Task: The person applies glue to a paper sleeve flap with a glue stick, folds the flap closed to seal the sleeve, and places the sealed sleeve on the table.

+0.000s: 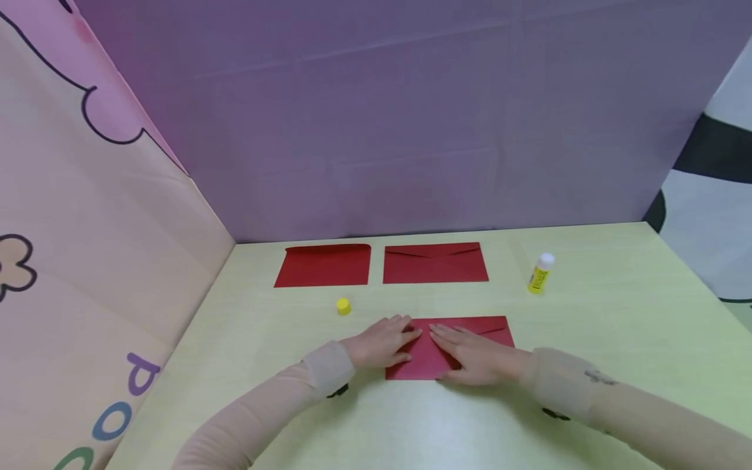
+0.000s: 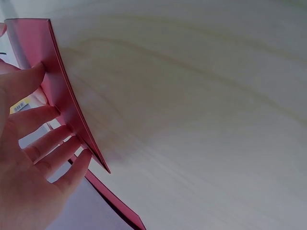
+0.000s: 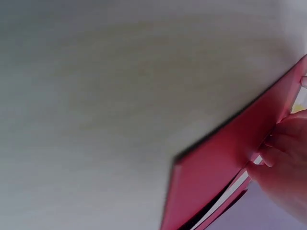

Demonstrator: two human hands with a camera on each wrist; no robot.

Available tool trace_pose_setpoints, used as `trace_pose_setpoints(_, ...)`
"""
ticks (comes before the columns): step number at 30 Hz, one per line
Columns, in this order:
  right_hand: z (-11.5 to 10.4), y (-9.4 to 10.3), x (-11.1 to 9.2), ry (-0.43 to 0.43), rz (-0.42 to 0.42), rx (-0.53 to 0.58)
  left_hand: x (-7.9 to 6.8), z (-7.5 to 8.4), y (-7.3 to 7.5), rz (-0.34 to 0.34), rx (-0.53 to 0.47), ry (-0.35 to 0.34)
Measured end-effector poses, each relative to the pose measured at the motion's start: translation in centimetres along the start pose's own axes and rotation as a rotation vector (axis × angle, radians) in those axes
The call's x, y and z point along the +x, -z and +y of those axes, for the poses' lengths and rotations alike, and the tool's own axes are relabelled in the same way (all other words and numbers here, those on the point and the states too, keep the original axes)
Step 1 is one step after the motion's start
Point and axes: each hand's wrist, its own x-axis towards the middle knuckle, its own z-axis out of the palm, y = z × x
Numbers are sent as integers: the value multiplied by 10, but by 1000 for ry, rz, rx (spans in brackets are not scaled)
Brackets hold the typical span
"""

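A red envelope (image 1: 420,365) lies flat on the table with its flap folded down along the far edge. My left hand (image 1: 382,343) rests on its left part; in the left wrist view the fingers (image 2: 72,170) are spread and touch the red paper. On the middle of the envelope lies my right hand (image 1: 478,356), its fingers extended toward the flap and the thumb near the front edge. The right wrist view shows the right hand (image 3: 288,158) partly, against the red envelope (image 3: 225,158). Both palms cover some of the envelope.
Two more red envelopes lie at the back, the left one (image 1: 326,267) and the right one (image 1: 435,266). A yellow cap (image 1: 343,306) sits left of centre. A glue stick (image 1: 540,274) with a white end stands at the right. A purple backdrop (image 1: 376,130) rises behind the table.
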Motion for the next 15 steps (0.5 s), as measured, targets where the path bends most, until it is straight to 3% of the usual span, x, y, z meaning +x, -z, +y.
trace_pose_setpoints(6, -5, 3, 5, -38, -25, -15, 1, 0, -1, -7, 2, 8)
trace_pose_setpoints(15, -1, -1, 5, -15, 0, -5, 1, 0, -1, -8, 0, 13)
